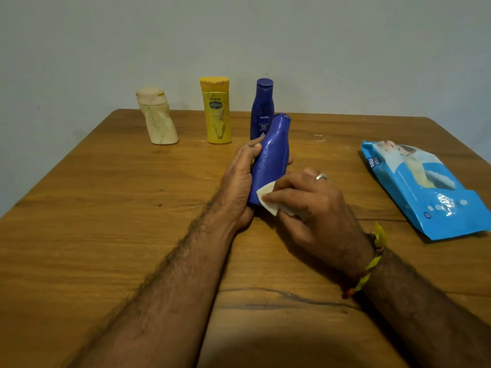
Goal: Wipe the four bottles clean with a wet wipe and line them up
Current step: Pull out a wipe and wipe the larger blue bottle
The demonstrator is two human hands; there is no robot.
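- The left hand (239,179) grips a glossy blue plastic bottle (271,158) round its body, thumb on the near face and fingertips showing past the far edge; the bottle is held above the table, tilted with its cap end pointing up and away
- The right hand (310,205) pinches a folded white wet wipe (267,196) between thumb and curled fingers, pressing it on the bottle's lower end; a silver ring (321,177) sits on 1 finger, and a yellow braided thread band (369,264) circles the wrist
- Behind the held bottle, 3 bottles stand upright in a row near the far edge of the brown wooden table (106,208): a dark blue lotion bottle with white lettering (261,110); a yellow flip-cap lotion bottle (216,110); a cream marbled slanted bottle (157,116)
- A light blue soft pack of wipes (425,189) lies flat at the right, well apart from the hands
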